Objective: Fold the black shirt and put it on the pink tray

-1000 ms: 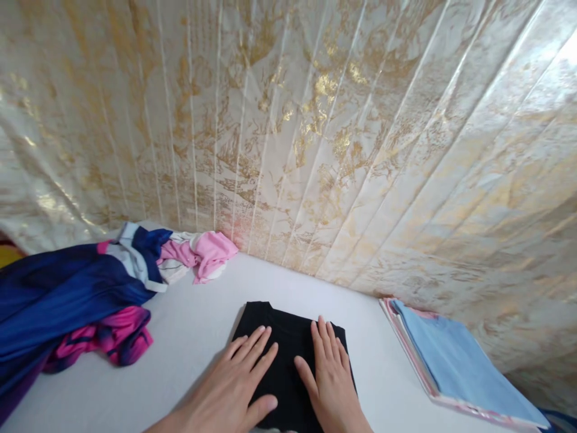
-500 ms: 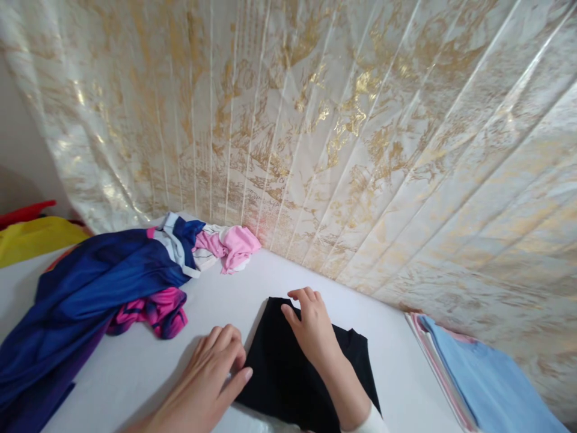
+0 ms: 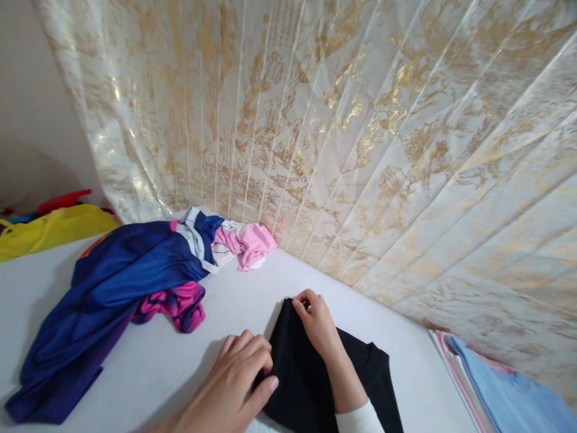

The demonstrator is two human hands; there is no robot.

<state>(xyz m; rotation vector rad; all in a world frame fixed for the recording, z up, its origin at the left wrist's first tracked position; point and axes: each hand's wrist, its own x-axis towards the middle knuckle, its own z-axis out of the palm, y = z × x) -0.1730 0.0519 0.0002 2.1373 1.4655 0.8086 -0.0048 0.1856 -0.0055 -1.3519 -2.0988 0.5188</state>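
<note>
A folded black garment (image 3: 311, 385) lies on the white table (image 3: 148, 373) near me. My right hand (image 3: 315, 322) has its fingers curled over the garment's far left corner, pinching the cloth. My left hand (image 3: 238, 376) grips the garment's near left edge, thumb on top and fingers bent over the fold. A white sleeve shows on my right forearm.
A heap of loose clothes, dark blue (image 3: 112, 288), magenta (image 3: 175, 304) and pink (image 3: 250, 243), lies at the left. Yellow cloth (image 3: 49, 228) sits beyond it. A folded stack topped with light blue (image 3: 509, 397) rests at the right. A gold-patterned curtain (image 3: 338, 138) hangs behind.
Both hands lay flat on the black garment before; they have since moved to its left edge and closed on it. The view has swung to the left.
</note>
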